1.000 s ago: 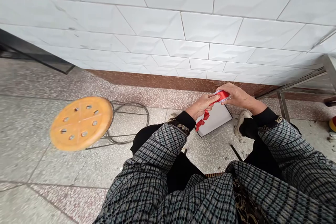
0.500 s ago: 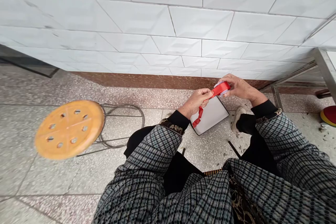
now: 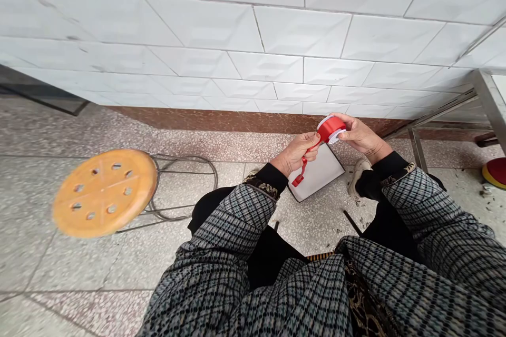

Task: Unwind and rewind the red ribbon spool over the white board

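Observation:
A spool of glossy red ribbon (image 3: 330,129) with a white core sits in the fingers of my right hand (image 3: 359,136). My left hand (image 3: 296,154) pinches the red ribbon strand (image 3: 305,160) running off the spool, and its loose end hangs down in a short twisted tail. Below both hands lies a flat white box or card (image 3: 318,174) with a dark edge, which neither hand touches.
An orange round stool (image 3: 105,192) with holes and wire legs stands to my left. A white tiled wall with brown skirting runs ahead. A metal frame (image 3: 486,105) stands at right, beside a red-and-yellow object (image 3: 495,172). Husks litter the floor.
The spool has turned to show its white core, and my right hand has dropped slightly. The ribbon tail hangs more tightly twisted.

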Demonstrator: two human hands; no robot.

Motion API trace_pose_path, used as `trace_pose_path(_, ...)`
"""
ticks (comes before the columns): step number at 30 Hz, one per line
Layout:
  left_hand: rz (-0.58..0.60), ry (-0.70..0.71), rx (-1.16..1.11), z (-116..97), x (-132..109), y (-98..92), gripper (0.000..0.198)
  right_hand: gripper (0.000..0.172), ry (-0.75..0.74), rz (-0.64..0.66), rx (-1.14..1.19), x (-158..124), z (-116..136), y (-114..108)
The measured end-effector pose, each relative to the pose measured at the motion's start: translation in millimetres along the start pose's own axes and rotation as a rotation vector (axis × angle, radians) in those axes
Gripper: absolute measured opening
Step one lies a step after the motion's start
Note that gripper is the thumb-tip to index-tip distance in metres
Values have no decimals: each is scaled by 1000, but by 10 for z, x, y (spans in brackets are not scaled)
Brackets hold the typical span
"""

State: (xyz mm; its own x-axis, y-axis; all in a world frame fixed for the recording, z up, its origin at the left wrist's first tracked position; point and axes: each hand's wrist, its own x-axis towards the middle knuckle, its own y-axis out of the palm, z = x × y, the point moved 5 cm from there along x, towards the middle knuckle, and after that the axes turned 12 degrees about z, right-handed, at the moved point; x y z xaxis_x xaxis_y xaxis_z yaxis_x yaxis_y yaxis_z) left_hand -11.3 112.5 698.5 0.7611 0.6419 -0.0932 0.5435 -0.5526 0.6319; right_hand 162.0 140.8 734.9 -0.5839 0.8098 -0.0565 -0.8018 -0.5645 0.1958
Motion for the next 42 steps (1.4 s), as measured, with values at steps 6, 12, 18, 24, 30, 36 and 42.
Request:
trace_pose_path(6, 77, 44, -59, 31, -27, 84, 77, 102, -41, 25, 108, 28, -173, 191)
trace_pose_path(12, -18, 121, -92, 70, -32, 86, 72, 101, -39, 11, 77, 49, -205, 222)
trace_pose_path(18, -66, 115, -72, 90, -19, 36, 68, 79, -28, 147, -122, 47, -20, 178)
trace_pose_path(24, -100, 61, 13, 107, -11, -57, 62, 63, -37, 201, -508, 31, 215, 113)
trace_pose_path(30, -138, 11, 118, 84, -9, -73, 60, 52, -65, 174, -898, -14, 301, 111)
trace_pose_path(36, -241, 67, 231, -91, -32, 7, 42, 54, -111, 49, -955, -45, 338, -41)
trace_pose_path(42, -116, 194, 208, -251, -78, 75, 53, 69, -57, 71, -544, -59, 369, -23)
